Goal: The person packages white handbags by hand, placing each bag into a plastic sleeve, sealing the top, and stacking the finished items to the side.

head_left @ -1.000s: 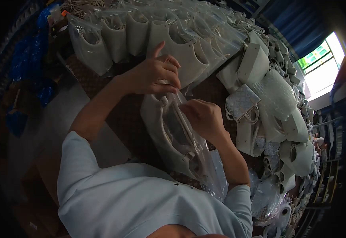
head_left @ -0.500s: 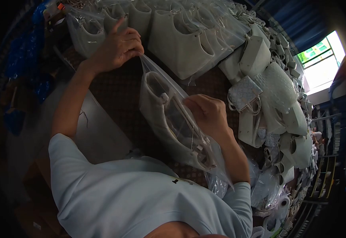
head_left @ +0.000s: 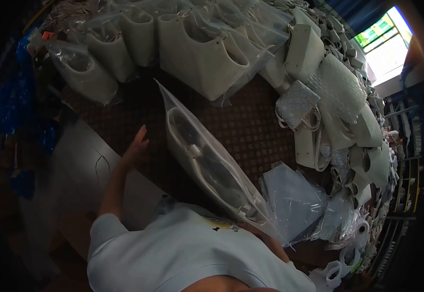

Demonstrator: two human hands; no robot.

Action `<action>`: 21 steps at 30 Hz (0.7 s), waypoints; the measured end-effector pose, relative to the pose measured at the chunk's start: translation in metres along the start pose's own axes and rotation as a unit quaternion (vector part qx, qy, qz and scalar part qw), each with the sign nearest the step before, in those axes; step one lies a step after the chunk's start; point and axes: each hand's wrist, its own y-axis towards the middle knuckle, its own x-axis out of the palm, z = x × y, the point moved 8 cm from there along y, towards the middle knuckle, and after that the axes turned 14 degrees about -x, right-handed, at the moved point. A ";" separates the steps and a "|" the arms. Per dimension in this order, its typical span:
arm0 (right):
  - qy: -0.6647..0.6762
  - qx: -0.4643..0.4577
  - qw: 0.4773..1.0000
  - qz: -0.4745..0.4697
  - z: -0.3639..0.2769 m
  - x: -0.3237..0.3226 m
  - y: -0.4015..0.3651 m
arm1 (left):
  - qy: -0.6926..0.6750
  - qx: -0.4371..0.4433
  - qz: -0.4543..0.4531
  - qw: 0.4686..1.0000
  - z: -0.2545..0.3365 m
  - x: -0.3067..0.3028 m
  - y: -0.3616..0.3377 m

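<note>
An off-white handbag (head_left: pixel 187 168) in a clear plastic bag (head_left: pixel 212 134) stands slanted in front of my chest, its opening facing up. One corner of the plastic rises to a point at the far end. My left hand (head_left: pixel 138 147) is apart from it on the left, fingers stretched out and holding nothing. Low beside the near end of the handbag is my right hand (head_left: pixel 252 228), its fingers hidden behind the bag and plastic.
More off-white handbags in plastic (head_left: pixel 204 63) line the back of the brown patterned table (head_left: pixel 251 146). Unwrapped handbags (head_left: pixel 304 53) are piled along the right. Flat clear plastic bags (head_left: pixel 292 194) lie at the near right, close to a roll (head_left: pixel 362 228). Blue plastic (head_left: pixel 10 104) hangs at far left.
My left hand has let go of the plastic's upper corner and dropped toward me. My right hand has moved from the bag's side down to its near end.
</note>
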 end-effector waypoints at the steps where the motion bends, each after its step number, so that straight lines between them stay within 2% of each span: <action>1: 0.025 0.013 0.999 0.027 0.024 -0.001 0.022 | -0.054 -0.063 0.015 0.996 -0.016 0.019 0.008; 2: 0.052 0.022 0.997 0.055 0.048 -0.002 0.046 | -0.035 -0.065 0.000 0.997 -0.020 0.035 0.012; 4: 0.105 0.036 0.988 0.107 0.084 -0.021 0.071 | 0.004 0.024 -0.054 0.998 -0.009 0.061 0.025; 6: 0.164 0.045 0.973 0.155 0.110 -0.044 0.061 | -0.169 0.097 -0.087 0.977 -0.001 0.031 0.070; 7: 0.197 0.048 0.963 0.176 0.124 -0.052 0.049 | -0.119 0.119 -0.077 0.983 0.006 0.009 0.093; 8: 0.019 0.002 0.993 0.119 0.088 -0.045 0.088 | -0.103 0.117 -0.090 0.984 0.021 0.000 0.113; 9: -0.164 -0.040 0.984 0.058 0.048 -0.044 0.141 | -0.107 0.144 -0.070 0.981 0.046 -0.010 0.133; 11: -0.224 0.134 0.965 0.009 0.079 -0.063 0.204 | -0.099 0.177 -0.057 0.978 0.080 -0.009 0.157; 12: -0.226 0.124 0.966 0.019 0.090 -0.064 0.225 | 0.039 0.249 0.058 0.966 0.095 -0.009 0.158; 13: -0.206 0.092 0.974 0.004 0.102 -0.062 0.247 | 0.173 0.316 0.170 0.917 0.108 -0.002 0.154; 14: -0.187 0.062 0.980 -0.013 0.106 -0.064 0.264 | 0.038 0.256 0.134 0.957 0.104 0.009 0.158; 15: -0.191 0.058 0.980 -0.001 0.107 -0.065 0.265 | -0.096 0.183 0.092 0.974 0.094 0.028 0.153; 17: -0.209 -0.019 0.978 -0.010 0.085 -0.057 0.255 | -0.199 0.133 0.093 0.966 0.080 0.060 0.138; 18: -0.220 -0.020 0.975 0.019 0.067 -0.077 0.245 | -0.165 0.154 0.087 0.970 0.076 0.077 0.139; 20: -0.255 -0.104 0.961 0.025 0.012 -0.101 0.203 | -0.053 0.226 0.096 0.968 0.060 0.092 0.135; 21: -0.372 -0.171 0.908 0.085 -0.032 -0.138 0.178 | 0.018 0.278 0.109 0.954 0.052 0.102 0.132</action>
